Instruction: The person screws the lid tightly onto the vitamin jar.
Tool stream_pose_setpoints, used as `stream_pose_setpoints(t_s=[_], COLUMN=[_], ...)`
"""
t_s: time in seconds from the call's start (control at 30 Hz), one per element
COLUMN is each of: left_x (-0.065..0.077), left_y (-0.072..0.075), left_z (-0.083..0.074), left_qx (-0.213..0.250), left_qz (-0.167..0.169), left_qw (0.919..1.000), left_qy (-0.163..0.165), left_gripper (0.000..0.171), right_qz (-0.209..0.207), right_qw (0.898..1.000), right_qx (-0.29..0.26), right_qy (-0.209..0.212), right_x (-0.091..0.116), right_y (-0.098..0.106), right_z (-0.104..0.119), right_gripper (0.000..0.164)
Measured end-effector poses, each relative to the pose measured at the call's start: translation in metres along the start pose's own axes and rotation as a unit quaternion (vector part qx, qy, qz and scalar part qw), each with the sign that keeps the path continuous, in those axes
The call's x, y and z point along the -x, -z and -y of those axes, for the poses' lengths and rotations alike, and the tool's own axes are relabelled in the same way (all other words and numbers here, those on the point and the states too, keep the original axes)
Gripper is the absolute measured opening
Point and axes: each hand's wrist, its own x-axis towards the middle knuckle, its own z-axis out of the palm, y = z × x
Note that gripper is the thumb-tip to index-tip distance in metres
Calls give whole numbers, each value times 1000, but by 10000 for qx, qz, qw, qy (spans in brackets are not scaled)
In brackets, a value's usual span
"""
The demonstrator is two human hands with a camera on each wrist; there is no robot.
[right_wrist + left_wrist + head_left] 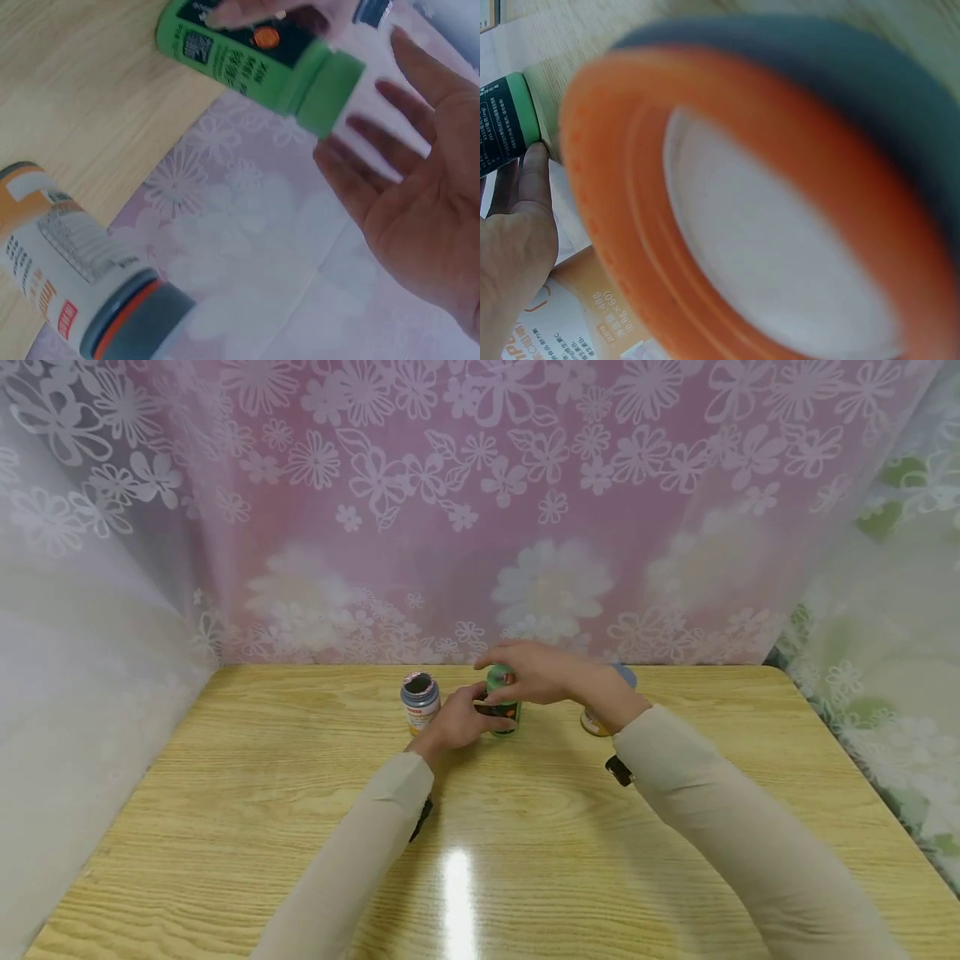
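In the head view my left hand (465, 717) holds a green bottle with a black label (506, 721) upright on the table, thumb and fingers on either side. My right hand (536, 671) is spread around the bottle's green cap. The right wrist view shows the cap (330, 94) just beyond those loosely spread fingers (341, 172), with nothing gripped. Close left of my left hand stands a white and orange jar (422, 714) with a dark top and silvery rim. Near the left wrist camera is a blurred orange ring (615, 142) around a pale disc, like a cap's underside.
A second white and orange jar (82, 262) with a grey lid stands to the right, partly hidden behind my right wrist in the head view. Behind the wooden table (247, 793) hangs a pink flowered curtain (420, 560), close to its back edge.
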Motion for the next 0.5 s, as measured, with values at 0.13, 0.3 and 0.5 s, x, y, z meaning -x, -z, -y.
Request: stream_pose_setpoints(t_s=[0.13, 0.3, 0.5], left_x=[1, 1, 0], left_y=[0, -1, -1], left_z=[1, 1, 0], left_qx=[162, 147, 162], left_qz=[-24, -42, -26], left_qw=[9999, 9999, 9999], left_qy=[-21, 18, 21], left_gripper=[55, 55, 52], right_qz=[281, 340, -27], right_qw=[9987, 9992, 9977], right_qx=[-51, 152, 363], right_qy=[427, 153, -564], right_x=[1, -3, -7], right_y=[5, 5, 1], right_z=[-5, -1, 13], right_gripper=[41, 38, 35])
